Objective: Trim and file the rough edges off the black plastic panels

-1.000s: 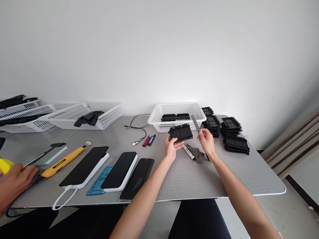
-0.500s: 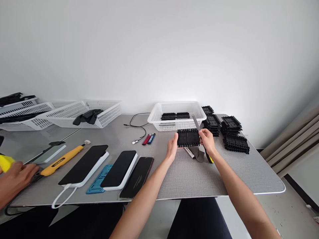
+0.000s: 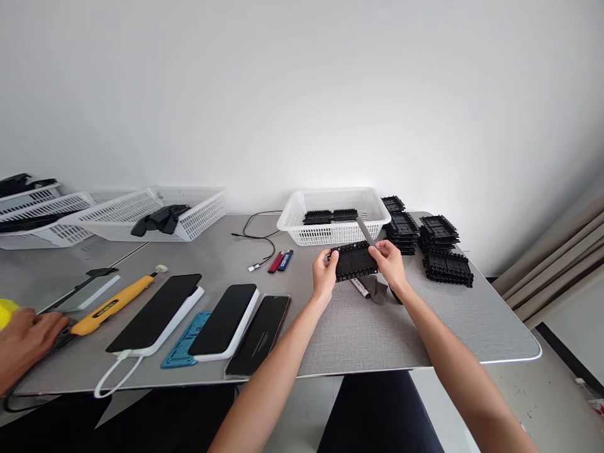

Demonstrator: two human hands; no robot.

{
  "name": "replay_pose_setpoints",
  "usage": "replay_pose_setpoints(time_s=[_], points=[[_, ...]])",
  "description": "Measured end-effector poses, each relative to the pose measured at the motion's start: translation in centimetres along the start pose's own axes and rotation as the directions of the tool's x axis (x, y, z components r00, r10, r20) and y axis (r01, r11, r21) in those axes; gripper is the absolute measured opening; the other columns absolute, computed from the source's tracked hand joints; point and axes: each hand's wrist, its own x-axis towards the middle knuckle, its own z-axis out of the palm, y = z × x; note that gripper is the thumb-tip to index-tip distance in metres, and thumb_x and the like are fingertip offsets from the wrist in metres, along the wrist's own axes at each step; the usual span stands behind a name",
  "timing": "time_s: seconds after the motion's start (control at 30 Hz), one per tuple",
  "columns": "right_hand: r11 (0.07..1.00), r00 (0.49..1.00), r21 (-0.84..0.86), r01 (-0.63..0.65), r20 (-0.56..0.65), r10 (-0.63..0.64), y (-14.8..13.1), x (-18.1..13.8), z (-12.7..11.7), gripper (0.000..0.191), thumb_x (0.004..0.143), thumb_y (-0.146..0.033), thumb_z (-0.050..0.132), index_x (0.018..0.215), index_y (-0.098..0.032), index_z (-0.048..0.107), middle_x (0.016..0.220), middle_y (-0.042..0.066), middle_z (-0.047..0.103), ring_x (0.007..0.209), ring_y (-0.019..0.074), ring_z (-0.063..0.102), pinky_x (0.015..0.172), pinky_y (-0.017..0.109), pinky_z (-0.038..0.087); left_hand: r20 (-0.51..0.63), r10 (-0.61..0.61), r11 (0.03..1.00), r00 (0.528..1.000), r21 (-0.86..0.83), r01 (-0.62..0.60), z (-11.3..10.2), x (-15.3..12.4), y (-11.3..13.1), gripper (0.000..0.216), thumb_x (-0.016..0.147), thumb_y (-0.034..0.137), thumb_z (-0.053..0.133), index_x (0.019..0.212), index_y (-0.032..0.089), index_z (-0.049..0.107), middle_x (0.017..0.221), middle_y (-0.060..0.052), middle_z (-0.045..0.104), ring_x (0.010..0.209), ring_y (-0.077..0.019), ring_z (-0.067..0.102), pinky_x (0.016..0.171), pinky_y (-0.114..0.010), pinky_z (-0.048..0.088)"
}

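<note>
Both my left hand (image 3: pixel 324 270) and right hand (image 3: pixel 391 263) hold the black panel (image 3: pixel 355 260) in their fingers, the right also a grey blade (image 3: pixel 365 231), nearer than the white basket (image 3: pixel 317 236).

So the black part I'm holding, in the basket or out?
Out: your left hand holds the black part in front of the white basket.

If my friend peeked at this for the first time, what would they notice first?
Probably the black plastic piece in the middle, held by the left hand while the right hand grips a grey blade at its other end. Next might be the bright yellow tool on the table's left side, and the piles of black pieces on the right.
</note>
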Motion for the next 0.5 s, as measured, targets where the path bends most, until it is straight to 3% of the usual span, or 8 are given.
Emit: replay_pose_setpoints(time_s=[0.3,0.5], points=[[0.999,0.996,-0.044,0.028,-0.080,-0.032,-0.8,-0.3,-0.2,0.040,0.076,-0.057,0.067,0.078,-0.022,0.047,0.057,-0.006,0.049,0.051,0.0113,0.038,0.048,0.023,0.027,0.113,0.123,0.992,0.986,0.010,-0.125,0.2,-0.4,0.1,0.039,0.078,0.058,0.067,0.084,0.021,0.057,0.068,0.002,0.054,0.059,-0.0117,0.049,0.054,-0.020,0.037],[0.995,0.988,-0.093,0.047,-0.144,-0.060,-1.5,-0.7,-0.2,0.041,0.077,-0.058,0.065,0.075,-0.022,0.044,0.060,-0.004,0.051,0.053,0.0111,0.037,0.049,0.023,0.028,0.129,0.171,0.985,0.977,-0.009,-0.172,0.5,-1.0,0.8,0.036,0.080,0.054,0.067,0.094,0.022,0.061,0.086,-0.002,0.064,0.077,-0.0155,0.057,0.069,-0.022,0.044]])
